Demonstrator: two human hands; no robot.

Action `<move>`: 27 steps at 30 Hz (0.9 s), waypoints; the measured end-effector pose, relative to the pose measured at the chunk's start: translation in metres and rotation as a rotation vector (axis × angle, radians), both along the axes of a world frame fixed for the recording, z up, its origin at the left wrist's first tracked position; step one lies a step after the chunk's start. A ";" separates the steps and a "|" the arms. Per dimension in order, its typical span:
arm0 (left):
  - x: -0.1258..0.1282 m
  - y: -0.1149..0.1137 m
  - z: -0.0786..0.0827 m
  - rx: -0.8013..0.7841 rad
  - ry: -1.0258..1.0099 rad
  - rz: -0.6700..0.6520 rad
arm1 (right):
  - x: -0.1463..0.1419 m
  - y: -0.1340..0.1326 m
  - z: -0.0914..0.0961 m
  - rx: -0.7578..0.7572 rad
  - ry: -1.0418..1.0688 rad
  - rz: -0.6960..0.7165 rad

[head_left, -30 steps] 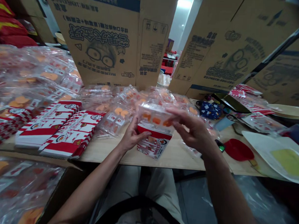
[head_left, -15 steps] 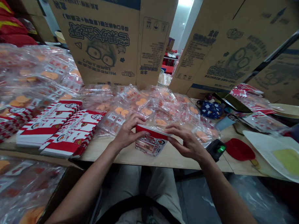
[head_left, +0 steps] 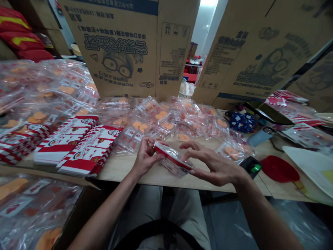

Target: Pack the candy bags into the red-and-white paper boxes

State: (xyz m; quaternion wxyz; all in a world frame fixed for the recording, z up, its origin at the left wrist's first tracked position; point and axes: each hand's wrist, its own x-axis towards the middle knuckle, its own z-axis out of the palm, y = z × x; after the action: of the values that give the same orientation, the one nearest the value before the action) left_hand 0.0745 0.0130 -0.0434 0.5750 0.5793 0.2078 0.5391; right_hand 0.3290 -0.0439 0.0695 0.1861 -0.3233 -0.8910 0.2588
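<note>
A clear plastic packet with a red-and-white card top (head_left: 174,159) is held above the front of the table, tilted down to the right. My left hand (head_left: 147,155) pinches its left end between thumb and bent fingers. At the right end, my right hand (head_left: 212,165) has its fingers spread above the packet, and its thumb lies against the lower right corner. The packet's lower part shows only as blurred clear film. Behind both hands lies a heap of clear bags with orange pieces (head_left: 140,127) and small printed sachets.
Stacks of red-and-white printed cards (head_left: 93,148) stand to the left. An open carton of filled bags (head_left: 24,215) sits front left. On the right are a black device with a green light (head_left: 251,167), a red dish (head_left: 280,169) and a white tray (head_left: 299,155). Cardboard boxes (head_left: 125,39) stand behind.
The packet has turned from showing its printed front to showing its top edge, its right end lower. My right hand's fingers have spread from their grip. The view has shifted slightly left.
</note>
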 end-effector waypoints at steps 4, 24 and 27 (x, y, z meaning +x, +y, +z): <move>-0.002 -0.006 0.004 -0.091 0.022 -0.130 | -0.021 0.007 0.017 -0.021 -0.079 0.167; 0.011 0.006 -0.008 -0.056 -0.038 -0.103 | -0.054 0.023 0.014 0.168 -0.317 0.137; 0.012 0.009 -0.010 -0.066 -0.040 -0.006 | -0.054 0.022 0.012 0.224 -0.329 0.101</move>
State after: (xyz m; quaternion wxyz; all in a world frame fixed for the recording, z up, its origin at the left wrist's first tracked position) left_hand 0.0870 0.0218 -0.0536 0.5994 0.5497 0.2125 0.5416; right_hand 0.2752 -0.0222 0.0819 0.0596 -0.2931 -0.9478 0.1108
